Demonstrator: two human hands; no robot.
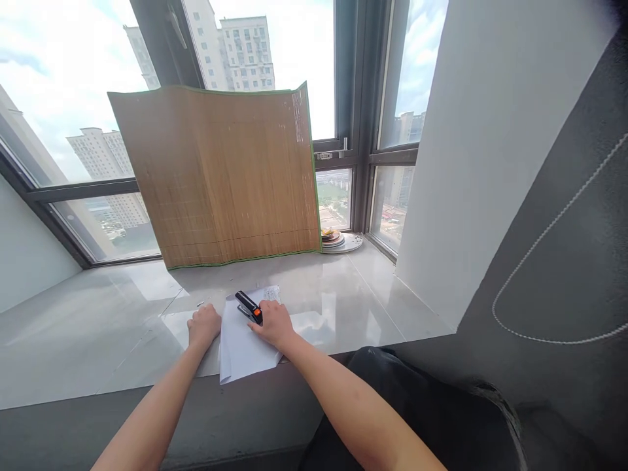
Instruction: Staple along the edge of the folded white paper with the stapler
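Observation:
My right hand (pixel 273 323) is closed around the rear part of a black stapler (pixel 249 306) with an orange patch. The stapler's jaws point up and to the left, apart from each other. Beneath it lie white paper sheets (pixel 250 353), partly overhanging the sill's front edge, with print showing at the far right corner. Left of the paper, my left hand (pixel 204 326) rests on the sill with its fingers curled in; whatever they may hold is hidden. A tiny pale strip (pixel 200 303) lies just beyond its knuckles.
A large brown bamboo mat (pixel 230 183) with green edging leans against the window. Stacked plates (pixel 343 244) sit at its right on the glossy tiled windowsill (pixel 338 294). A beaded cord (pixel 520 261) hangs at the right, above a dark object (pixel 417 405) below the sill.

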